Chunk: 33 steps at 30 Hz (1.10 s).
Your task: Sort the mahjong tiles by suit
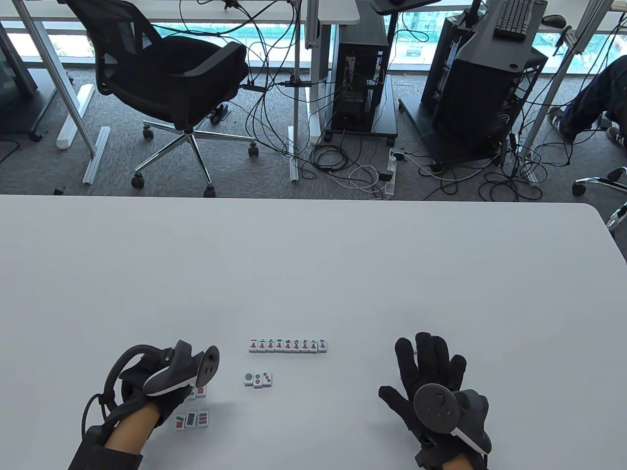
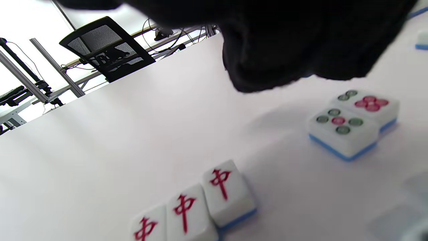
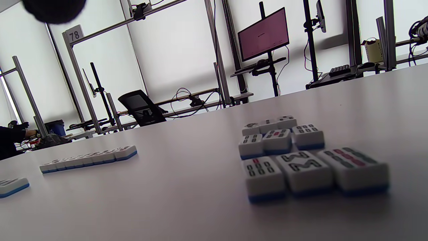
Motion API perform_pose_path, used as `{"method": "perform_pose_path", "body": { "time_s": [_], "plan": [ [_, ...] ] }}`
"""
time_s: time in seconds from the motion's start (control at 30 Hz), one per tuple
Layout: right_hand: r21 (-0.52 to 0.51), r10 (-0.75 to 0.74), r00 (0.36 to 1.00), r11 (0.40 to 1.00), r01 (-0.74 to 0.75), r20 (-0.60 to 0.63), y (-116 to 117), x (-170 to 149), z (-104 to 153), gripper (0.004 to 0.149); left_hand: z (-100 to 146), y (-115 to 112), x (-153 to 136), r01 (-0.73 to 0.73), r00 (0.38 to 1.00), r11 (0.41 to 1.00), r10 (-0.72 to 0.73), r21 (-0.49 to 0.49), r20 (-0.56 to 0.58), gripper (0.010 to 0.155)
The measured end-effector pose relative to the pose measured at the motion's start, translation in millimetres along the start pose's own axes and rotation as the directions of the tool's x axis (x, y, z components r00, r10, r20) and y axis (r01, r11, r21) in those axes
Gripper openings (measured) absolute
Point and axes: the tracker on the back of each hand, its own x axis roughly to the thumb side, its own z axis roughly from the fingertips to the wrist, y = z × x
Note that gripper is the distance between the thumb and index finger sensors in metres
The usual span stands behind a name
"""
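Note:
A row of nine character tiles lies mid-table, seen too in the right wrist view. Below it sit three dot tiles. My left hand hovers over more dot tiles, with three others beside its wrist. Its glove hangs above two dot tiles and holds nothing; three red-character tiles lie nearer the camera. My right hand is spread wide, palm down, over a block of bamboo tiles that it hides from above.
The white table stretches bare beyond the tiles to its far edge. One lone tile lies left of the bamboo block. Behind the table are an office chair, computer carts and floor cables.

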Motion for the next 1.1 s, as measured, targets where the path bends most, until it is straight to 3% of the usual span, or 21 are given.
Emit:
{"method": "perform_pose_path", "body": {
  "time_s": [0.17, 0.33, 0.5, 0.87, 1.1],
  "plan": [
    [0.003, 0.008, 1.000, 1.000, -0.008, 0.001, 0.7, 0.0, 0.2, 0.084, -12.8, 40.2, 52.6, -0.231, 0.964, 0.970, 0.218, 0.070, 0.153, 0.062],
    [-0.001, -0.001, 1.000, 1.000, 0.001, 0.002, 0.3, -0.3, 0.2, 0.084, -30.5, 47.3, 108.4, -0.066, 0.977, 0.994, 0.047, 0.084, 0.210, 0.062],
    [-0.001, -0.008, 1.000, 1.000, 0.008, 0.003, 0.7, -0.5, 0.0, 0.084, -43.3, 36.4, 135.4, 0.014, 0.969, 0.999, -0.023, 0.040, 0.248, 0.061],
    [0.003, -0.007, 1.000, 1.000, 0.007, 0.000, 1.2, -1.1, 0.0, 0.084, -40.1, 28.3, 138.6, 0.120, 0.961, 0.991, -0.130, 0.054, 0.244, 0.065],
    [0.004, -0.003, 1.000, 1.000, 0.003, -0.003, 1.3, -1.7, 0.0, 0.084, -20.7, 32.1, 90.9, 0.086, 0.981, 0.992, -0.101, 0.095, 0.165, 0.065]
  ]
}}
